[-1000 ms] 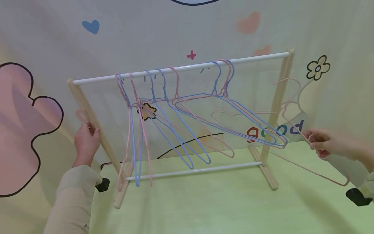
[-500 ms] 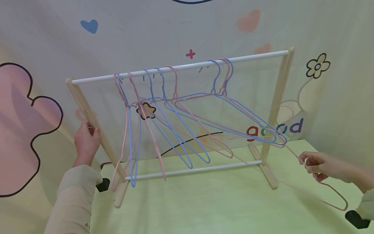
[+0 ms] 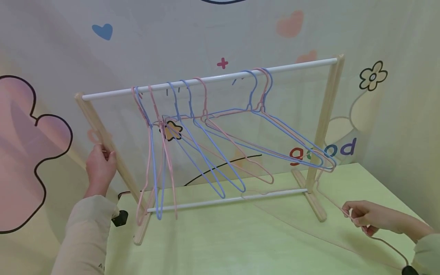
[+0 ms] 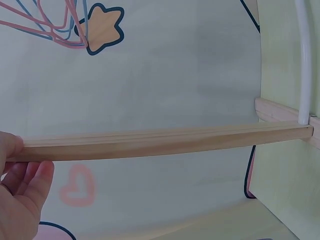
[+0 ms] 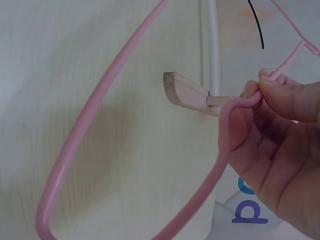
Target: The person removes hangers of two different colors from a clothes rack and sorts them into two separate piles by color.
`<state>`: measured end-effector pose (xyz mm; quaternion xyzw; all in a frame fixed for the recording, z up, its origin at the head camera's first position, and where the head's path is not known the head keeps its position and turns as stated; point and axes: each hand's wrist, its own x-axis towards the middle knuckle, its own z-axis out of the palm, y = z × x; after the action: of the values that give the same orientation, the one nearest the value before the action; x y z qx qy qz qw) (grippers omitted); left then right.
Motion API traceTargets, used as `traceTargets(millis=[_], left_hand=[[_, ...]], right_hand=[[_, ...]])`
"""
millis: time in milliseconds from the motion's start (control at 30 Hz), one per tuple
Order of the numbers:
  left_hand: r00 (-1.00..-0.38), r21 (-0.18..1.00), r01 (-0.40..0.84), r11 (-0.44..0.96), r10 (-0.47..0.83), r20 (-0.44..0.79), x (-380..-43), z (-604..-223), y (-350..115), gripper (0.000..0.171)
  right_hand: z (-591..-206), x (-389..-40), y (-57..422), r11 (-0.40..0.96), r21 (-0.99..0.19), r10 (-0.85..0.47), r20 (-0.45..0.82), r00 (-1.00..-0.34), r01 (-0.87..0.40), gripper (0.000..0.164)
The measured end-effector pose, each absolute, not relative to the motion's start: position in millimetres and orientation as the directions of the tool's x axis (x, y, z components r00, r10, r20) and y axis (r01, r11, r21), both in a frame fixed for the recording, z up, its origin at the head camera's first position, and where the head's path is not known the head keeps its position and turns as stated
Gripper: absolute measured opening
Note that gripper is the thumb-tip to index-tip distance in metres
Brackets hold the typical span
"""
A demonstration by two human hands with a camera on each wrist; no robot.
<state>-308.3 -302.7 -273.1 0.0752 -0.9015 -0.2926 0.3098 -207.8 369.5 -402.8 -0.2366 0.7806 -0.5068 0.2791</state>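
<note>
In the head view my left hand (image 3: 101, 168) grips the left wooden post (image 3: 128, 181) of a clothes rack. The left wrist view shows the thumb on one side of this post (image 4: 150, 143) and the fingers on the other. At the lower right, my right hand (image 3: 372, 217) pinches a pink clothes hanger (image 5: 67, 155) by its wire, low over the table and apart from the rail. Part of that hanger is faint in the head view and its hook is hard to make out. Several pink and blue hangers (image 3: 190, 101) hang from the white top rail (image 3: 292, 67).
The rack stands on a pale green table (image 3: 240, 236), joined low down by a white bar (image 3: 213, 200). A black object (image 3: 120, 218) is near the left forearm and another (image 3: 409, 270) by the right sleeve. A printed cloth (image 3: 192, 38) hangs behind.
My right hand has come down and slightly left with the pink hanger, away from the rail's height. One pink hanger at the left of the rail has swung. The left hand keeps its grip.
</note>
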Motion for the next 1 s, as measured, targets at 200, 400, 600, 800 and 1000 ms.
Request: traceTargets(millis=[200,400,600,800,1000], left_hand=[[-0.802,0.581,0.035,0.813,-0.324,0.502,-307.4,-271.4,-302.0,0.027],[-0.802,0.582,0.032,0.813,-0.326,0.5,-309.7,-271.6,-302.8,0.028],[-0.798,0.58,0.037,0.814,-0.325,0.507,-307.9,-270.8,-301.2,0.027],[-0.793,0.583,0.047,0.811,-0.325,0.515,-306.2,-271.7,-300.2,0.028],[-0.8,0.581,0.038,0.813,-0.324,0.506,-306.6,-272.6,-300.6,0.029]], right_hand=[[-415.2,-206.3,363.9,0.365,-0.928,-0.665,-0.203,-0.718,-0.075,0.009],[-430.3,-204.0,359.5,0.375,-0.926,-0.662,-0.247,-0.707,-0.028,0.012],[-443.9,-200.2,353.6,0.36,-0.933,-0.664,-0.269,-0.698,0.017,0.018],[-453.6,-198.9,350.4,0.395,-0.918,-0.618,-0.251,-0.745,-0.018,0.018],[-461.5,-195.2,344.4,0.481,-0.876,-0.531,-0.261,-0.806,-0.033,0.024]])
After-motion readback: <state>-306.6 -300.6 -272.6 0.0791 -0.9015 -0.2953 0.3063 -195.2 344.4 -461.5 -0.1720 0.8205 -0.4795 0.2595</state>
